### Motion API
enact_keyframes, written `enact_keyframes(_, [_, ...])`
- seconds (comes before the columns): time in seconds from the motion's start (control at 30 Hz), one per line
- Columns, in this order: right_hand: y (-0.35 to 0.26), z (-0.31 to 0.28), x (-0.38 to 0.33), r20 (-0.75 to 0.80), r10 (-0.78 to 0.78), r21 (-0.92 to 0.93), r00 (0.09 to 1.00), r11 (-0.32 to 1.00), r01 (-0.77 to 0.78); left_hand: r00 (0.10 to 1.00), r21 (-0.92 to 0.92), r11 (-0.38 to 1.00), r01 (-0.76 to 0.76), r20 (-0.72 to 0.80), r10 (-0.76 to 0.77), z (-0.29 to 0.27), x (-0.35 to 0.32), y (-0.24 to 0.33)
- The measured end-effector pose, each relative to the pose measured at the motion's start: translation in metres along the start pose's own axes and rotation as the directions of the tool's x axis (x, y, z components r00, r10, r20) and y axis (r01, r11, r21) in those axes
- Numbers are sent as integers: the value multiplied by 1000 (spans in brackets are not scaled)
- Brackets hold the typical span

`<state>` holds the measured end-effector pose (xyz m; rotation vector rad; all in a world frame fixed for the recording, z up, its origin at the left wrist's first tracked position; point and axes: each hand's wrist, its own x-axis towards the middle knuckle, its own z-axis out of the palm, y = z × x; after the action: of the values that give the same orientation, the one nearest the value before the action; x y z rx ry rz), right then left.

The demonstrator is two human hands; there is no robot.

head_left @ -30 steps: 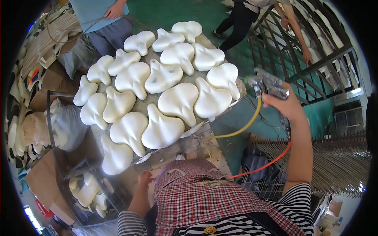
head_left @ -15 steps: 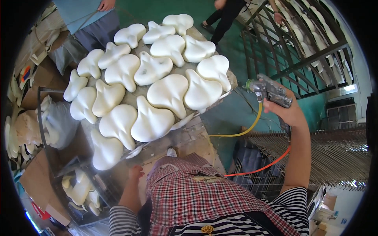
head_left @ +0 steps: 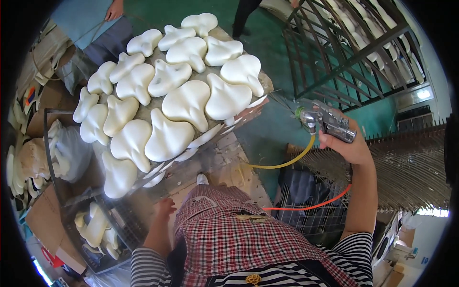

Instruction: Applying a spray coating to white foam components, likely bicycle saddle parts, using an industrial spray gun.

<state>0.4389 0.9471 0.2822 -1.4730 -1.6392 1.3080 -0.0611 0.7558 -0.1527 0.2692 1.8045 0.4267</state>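
Note:
My right hand [head_left: 353,147] is wrapped around a metal spray gun [head_left: 336,125], held up to the right of the work table [head_left: 266,82]. The gun's green-ringed nozzle points left, toward the table. A yellow hose [head_left: 292,160] joins the gun near its front, and an orange hose [head_left: 319,205] runs to its lower end. Pale foam saddle pads [head_left: 186,103] cover the table top, laid close together with their wide ends turned various ways. My left hand [head_left: 164,207] hangs low by my apron with loose, parted fingers, holding nothing, near the closest saddle pad [head_left: 118,176].
A dark metal rack [head_left: 351,71] with more pads stands far right. Below it lies a ribbed wire stack [head_left: 406,172]. At left are a plastic crate [head_left: 125,217] with pale foam pieces and a cardboard sheet [head_left: 48,217]. Another person's hand [head_left: 114,9] shows at the top left.
The view has shifted, so the table and pads sit farther left and slightly higher. The spray gun stays raised in my right hand. The person at the top has moved left, partly out of view.

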Motion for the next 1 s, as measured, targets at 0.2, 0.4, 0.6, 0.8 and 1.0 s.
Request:
enact_keyframes(0.2, [14,-9,-42,-9,-7,-1,1000,1000,7,1000,65,998,-3,5,3,12,-23,-17])
enact_keyframes(0.4, [24,-12,-67,-77,-34,37,996,999,37,997,100,995,-21,-68,28,9,-32,-29])
enact_keyframes(0.6, [23,-10,-90,-86,59,-11,995,998,-60,998,66,997,-30,-49,33,2,-35,-31])
enact_keyframes(0.8, [16,7,-82,-117,55,10,992,999,-54,1000,91,996,-22,-13,24,-19,-22,-35])
enact_keyframes(1.0, [-2,25,-78,-120,57,-8,991,998,-58,1000,113,993,-16,-22,19,-53,-16,-34])
